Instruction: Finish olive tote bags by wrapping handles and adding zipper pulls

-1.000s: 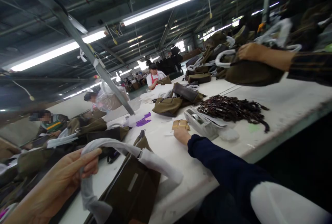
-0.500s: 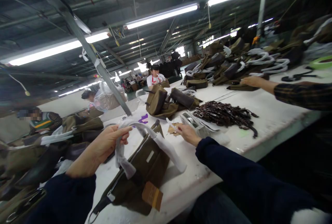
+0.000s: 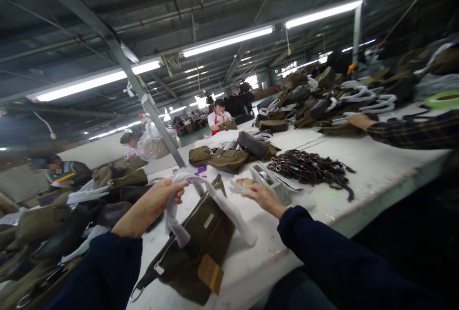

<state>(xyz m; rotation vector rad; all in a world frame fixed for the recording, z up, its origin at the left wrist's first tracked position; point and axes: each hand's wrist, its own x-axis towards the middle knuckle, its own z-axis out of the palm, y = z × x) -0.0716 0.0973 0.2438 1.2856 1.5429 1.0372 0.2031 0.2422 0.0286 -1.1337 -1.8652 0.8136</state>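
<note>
The left hand [image 3: 150, 207] is curled around a white-wrapped bag handle [image 3: 172, 207], pinching it between thumb and fingers. The handle belongs to an olive-brown bag [image 3: 193, 248] lying flat on the white table [image 3: 362, 195], directly below the hands. A pale label [image 3: 208, 220] is sewn on the bag, and a tan card tag [image 3: 210, 274] lies on it; any writing on them is too small to read. The bag's dark strap [image 3: 143, 281] ends in a metal ring near the table edge.

The right hand [image 3: 263, 200] hangs just beside the handle's other end with its fingers drawn together; whether it pinches anything, I cannot tell. Just past it sit a grey metal tape dispenser [image 3: 267, 181] and a heap of dark chains [image 3: 310, 171].

Further along the table, a co-worker's hand [image 3: 362, 119] in a plaid sleeve rests by a pile of bags [image 3: 322, 99]. More bags [image 3: 229, 159] lie mid-table, and a clear plastic sack [image 3: 154, 142] holds something brown.
</note>
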